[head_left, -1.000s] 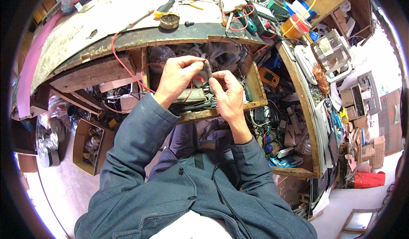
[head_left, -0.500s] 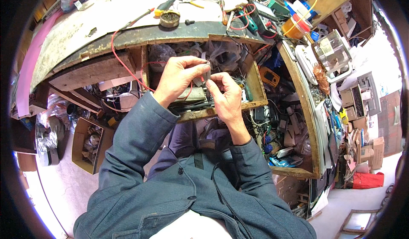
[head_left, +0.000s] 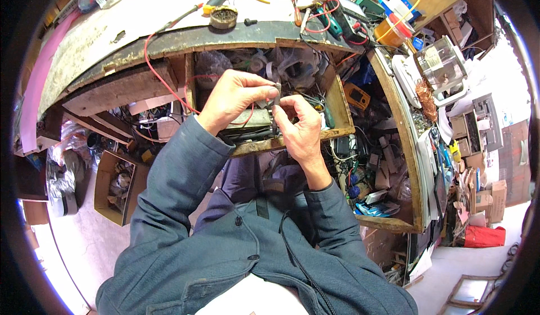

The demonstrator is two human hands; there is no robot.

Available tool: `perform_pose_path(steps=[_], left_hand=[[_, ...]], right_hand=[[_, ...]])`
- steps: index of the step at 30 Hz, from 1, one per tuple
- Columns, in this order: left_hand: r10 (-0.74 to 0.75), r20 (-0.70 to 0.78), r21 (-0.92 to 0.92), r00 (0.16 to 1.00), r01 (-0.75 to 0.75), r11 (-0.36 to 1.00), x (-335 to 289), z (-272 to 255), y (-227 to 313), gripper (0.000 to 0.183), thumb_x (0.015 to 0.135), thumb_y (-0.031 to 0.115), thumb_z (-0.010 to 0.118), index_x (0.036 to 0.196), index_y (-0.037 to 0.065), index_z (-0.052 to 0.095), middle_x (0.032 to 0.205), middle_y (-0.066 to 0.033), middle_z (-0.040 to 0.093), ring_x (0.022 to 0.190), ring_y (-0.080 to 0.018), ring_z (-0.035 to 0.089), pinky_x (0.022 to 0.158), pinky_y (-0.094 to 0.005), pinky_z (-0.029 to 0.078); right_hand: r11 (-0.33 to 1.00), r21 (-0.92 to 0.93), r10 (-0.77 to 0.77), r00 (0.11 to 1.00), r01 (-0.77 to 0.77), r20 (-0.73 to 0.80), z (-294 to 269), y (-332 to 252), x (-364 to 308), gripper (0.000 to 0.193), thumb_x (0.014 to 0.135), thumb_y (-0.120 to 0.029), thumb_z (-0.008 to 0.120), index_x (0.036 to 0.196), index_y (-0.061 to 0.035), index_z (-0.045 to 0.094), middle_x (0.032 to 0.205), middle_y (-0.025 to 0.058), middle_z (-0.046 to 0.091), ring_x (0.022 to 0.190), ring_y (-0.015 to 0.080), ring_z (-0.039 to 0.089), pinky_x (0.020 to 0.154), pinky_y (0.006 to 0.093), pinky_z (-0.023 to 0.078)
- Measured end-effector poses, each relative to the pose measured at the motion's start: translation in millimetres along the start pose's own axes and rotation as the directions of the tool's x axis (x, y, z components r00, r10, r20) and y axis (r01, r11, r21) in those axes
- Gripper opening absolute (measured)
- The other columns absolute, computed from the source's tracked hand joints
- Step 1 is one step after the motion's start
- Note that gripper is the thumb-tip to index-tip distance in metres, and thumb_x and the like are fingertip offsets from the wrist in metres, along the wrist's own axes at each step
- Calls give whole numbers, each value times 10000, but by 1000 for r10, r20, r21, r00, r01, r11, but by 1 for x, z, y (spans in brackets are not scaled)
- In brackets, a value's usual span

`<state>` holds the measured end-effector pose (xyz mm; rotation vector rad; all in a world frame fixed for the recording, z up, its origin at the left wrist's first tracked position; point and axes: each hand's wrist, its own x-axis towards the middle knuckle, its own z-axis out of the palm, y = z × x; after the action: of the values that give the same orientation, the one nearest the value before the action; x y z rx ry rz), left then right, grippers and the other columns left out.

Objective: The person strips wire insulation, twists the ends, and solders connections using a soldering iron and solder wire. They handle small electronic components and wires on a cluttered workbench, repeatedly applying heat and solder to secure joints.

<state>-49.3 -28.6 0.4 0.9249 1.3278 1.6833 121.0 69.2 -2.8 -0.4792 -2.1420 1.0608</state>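
A slim grey piece [head_left: 277, 97], too small to tell its kind, is held upright between my hands over an open wooden drawer [head_left: 340, 104]. Thumb and forefinger of my left hand [head_left: 236, 98] pinch its upper end. My right hand [head_left: 302, 127] closes on the lower part, its other fingers curled. Below the right fingertips a thin dark end [head_left: 274, 128] points down; whether it belongs to the grey piece I cannot tell. Clear plastic bags [head_left: 301, 68], cables and loose parts fill the drawer under my hands.
On the bench [head_left: 163, 11] ahead lie a soldering iron [head_left: 185, 18] with a red cord, a round tin [head_left: 223, 17] and tangled wires. More cluttered is the drawer at right, with a yellow multimeter [head_left: 356, 97] beside it. A cardboard box [head_left: 121, 188] stands on the floor at left.
Both hands keep their pinch on the grey piece. My left hand has risen slightly, and a red bit seen between the hands earlier no longer shows clearly.
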Motion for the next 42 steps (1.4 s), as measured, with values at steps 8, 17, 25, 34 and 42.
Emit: perform_pose_path(steps=[8,17,25,34,42], left_hand=[[15,-5,-108,1000,-15,994,1,-2,-1,195,876,64,805,1048,-27,782,956,-81,783,848,-115,707,801,-260,565],[57,52,-50,997,-55,997,-2,-3,3,185,886,66,797,1050,-19,785,938,-66,776,845,-110,692,803,-262,561],[97,57,-40,994,-95,995,-3,-1,4,153,912,88,775,1016,-22,792,872,-44,760,796,-89,664,747,-250,541],[98,111,26,989,-102,994,-1,-6,4,182,924,90,759,1070,-17,785,934,-55,773,849,-93,681,787,-255,560],[139,117,-71,983,-132,989,-2,-1,0,176,894,62,777,1049,-20,789,892,-31,768,788,-62,651,726,-239,529]], right_hand=[[997,15,-81,996,81,25,1,1,1,105,887,-38,733,959,3,669,817,83,642,670,152,621,630,297,506],[995,-18,-93,993,94,72,-4,-5,0,96,909,-43,728,985,4,694,811,49,653,686,110,605,636,268,494],[940,-112,-330,943,323,-47,-29,-16,19,143,893,12,728,1034,-14,726,878,111,696,729,196,677,659,315,541],[296,-398,-738,472,868,482,-55,-38,75,280,759,-104,744,1037,-130,712,1019,29,636,804,174,612,657,315,510],[-37,-353,-730,216,935,648,-60,-51,91,177,781,-153,694,929,-55,681,911,35,613,822,172,613,668,305,494]])
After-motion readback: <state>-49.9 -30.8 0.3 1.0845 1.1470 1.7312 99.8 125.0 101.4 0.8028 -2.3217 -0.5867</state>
